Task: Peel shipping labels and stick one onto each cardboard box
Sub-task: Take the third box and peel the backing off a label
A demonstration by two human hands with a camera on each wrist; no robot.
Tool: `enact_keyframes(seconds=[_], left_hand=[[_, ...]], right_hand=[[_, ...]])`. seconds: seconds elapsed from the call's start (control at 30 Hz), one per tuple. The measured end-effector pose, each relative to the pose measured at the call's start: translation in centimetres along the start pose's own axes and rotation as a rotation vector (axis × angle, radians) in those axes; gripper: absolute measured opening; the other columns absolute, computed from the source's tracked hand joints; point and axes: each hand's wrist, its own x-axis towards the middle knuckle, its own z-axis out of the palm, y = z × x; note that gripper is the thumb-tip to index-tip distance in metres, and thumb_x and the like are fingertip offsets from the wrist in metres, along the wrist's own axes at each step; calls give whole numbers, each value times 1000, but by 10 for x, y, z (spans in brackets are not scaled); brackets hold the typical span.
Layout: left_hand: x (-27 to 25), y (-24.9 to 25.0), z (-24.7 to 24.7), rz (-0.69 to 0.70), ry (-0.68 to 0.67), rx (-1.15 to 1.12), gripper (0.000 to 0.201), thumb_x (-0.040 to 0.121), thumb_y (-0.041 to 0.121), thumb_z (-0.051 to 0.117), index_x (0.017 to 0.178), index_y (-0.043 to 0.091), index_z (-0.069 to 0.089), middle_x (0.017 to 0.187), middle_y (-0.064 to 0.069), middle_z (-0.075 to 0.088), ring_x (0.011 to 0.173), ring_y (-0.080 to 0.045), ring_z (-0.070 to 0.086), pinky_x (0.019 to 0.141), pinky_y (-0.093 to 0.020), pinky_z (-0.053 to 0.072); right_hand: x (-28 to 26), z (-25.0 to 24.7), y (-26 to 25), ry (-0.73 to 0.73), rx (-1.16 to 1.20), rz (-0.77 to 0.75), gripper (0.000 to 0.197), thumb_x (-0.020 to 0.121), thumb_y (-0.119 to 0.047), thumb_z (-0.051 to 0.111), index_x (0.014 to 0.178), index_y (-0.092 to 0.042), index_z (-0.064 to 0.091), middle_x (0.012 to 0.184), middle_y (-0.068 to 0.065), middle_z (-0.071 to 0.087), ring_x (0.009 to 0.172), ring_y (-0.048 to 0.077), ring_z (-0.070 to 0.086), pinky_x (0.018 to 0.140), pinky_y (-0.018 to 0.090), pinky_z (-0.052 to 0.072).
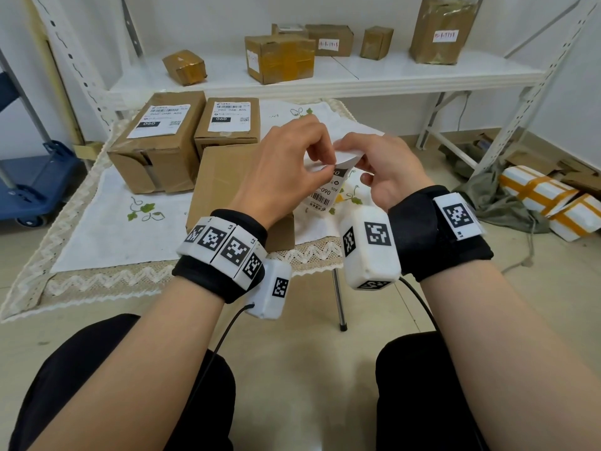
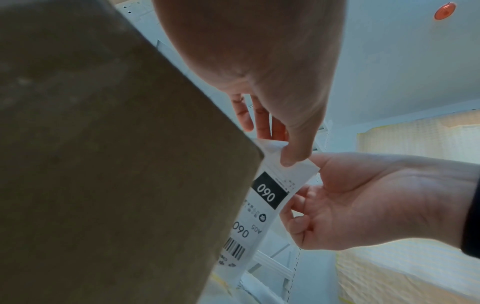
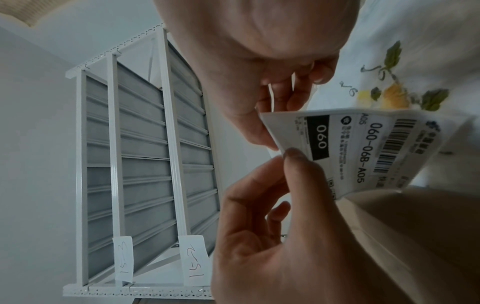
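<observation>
Pinching shipping label [image 1: 328, 190] with left hand [image 1: 286, 167] and right hand [image 1: 380, 170]; risks tearing, or curling onto itself near unlabelled box [image 1: 221, 177].

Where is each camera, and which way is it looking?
Head: up on the person's head, looking down at the left hand, right hand, forearms, knees and brown cardboard boxes.
Left wrist: under the left hand, looking up along it at the white shipping label.
Right wrist: under the right hand, facing the white metal shelf rack.
All three share the label and both hands.
</observation>
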Motion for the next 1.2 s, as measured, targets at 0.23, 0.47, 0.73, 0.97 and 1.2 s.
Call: enact_keyframes(seconds=[0.23, 0.47, 0.73, 0.97, 1.2], left_hand=[[1, 0, -4, 19, -7, -32, 10, 80, 5, 74, 79, 12, 67, 83, 7, 63, 76, -5, 56, 70, -21, 48], [2, -1, -8, 53, 22, -30, 8, 79, 3, 74, 78, 9, 68, 82, -1, 66, 76, -7, 57, 71, -16, 45], [1, 0, -9, 64, 36, -41, 8, 79, 3, 75, 78, 8, 69, 81, -1, 67, 75, -3, 53, 73, -8, 38], [1, 1, -9, 46, 31, -37, 7, 80, 2, 72, 81, 7, 67, 83, -2, 67, 77, -11, 58, 72, -13, 40], [1, 0, -8, 45, 48, 14, 13, 79, -4, 67, 85, 6, 64, 90, -5, 63, 82, -9, 54, 74, -19, 46]], right_hand=[[1, -1, -1, -35, 93, 49, 35, 71, -8, 82, 103, -15, 66, 81, -4, 66, 60, 7, 55, 61, 25, 37], [4, -1, 2, -24, 121, 108, 31, 69, -13, 84, 93, -17, 66, 90, -2, 61, 67, 8, 52, 57, 23, 36], [7, -4, 3, -31, 181, 137, 25, 73, -10, 82, 93, -15, 67, 87, -1, 60, 61, 8, 49, 51, 21, 38], [6, -1, 4, -35, 321, 144, 27, 75, -6, 81, 97, -10, 66, 81, 3, 60, 70, 15, 51, 74, 32, 44], [-14, 7, -4, -215, 105, 148, 15, 87, -26, 72, 97, -15, 67, 76, 4, 75, 75, 19, 64, 83, 35, 54]])
